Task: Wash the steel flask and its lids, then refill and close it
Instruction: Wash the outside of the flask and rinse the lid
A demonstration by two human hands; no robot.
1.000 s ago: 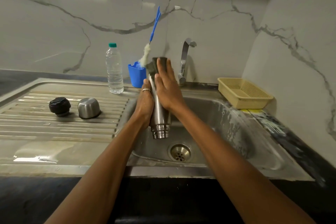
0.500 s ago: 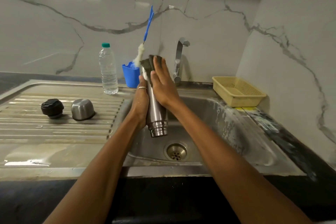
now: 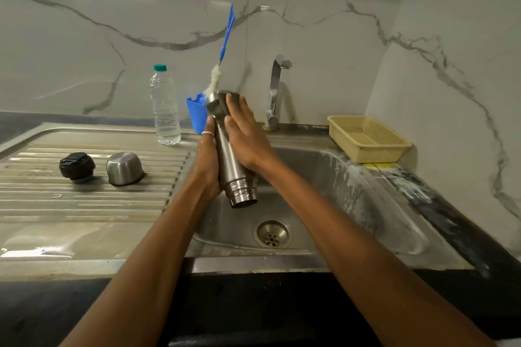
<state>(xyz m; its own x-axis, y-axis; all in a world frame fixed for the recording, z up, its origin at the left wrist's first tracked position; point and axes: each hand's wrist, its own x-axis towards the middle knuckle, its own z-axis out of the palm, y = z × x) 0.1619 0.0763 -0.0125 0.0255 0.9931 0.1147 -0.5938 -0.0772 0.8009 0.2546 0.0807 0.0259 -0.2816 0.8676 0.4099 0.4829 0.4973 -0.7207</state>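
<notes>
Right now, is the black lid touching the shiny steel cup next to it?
Apart. The head view shows the black lid and the steel cup side by side, with a bare strip of the ribbed draining board between them.

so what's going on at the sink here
A person is scrubbing a cylindrical steel flask over the steel sink. The left hand grips its body, open mouth tilted down toward the drain; the right hand presses a dark scouring pad against its upper end. The round black stopper lid and the steel cup lid sit side by side on the ribbed draining board, so refilling and closing are not yet done.
</notes>
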